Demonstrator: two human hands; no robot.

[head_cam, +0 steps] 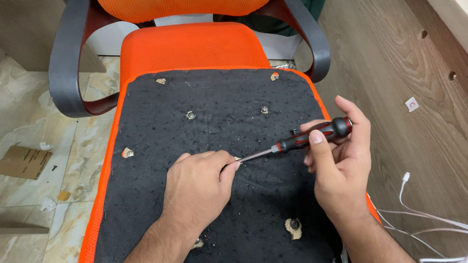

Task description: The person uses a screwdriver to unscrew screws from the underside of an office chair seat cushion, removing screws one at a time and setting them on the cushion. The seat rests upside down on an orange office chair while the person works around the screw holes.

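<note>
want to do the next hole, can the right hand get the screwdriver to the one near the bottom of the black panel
Probably yes. The torn screw hole lies uncovered on the black fabric seat underside, just below the right hand holding the red-and-black screwdriver. The left hand sits beside it, not over it.

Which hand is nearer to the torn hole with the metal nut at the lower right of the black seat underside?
Right. The right hand, holding the screwdriver, hovers just above and right of that hole; the left hand rests on the fabric farther to its left, at the screwdriver tip.
</note>
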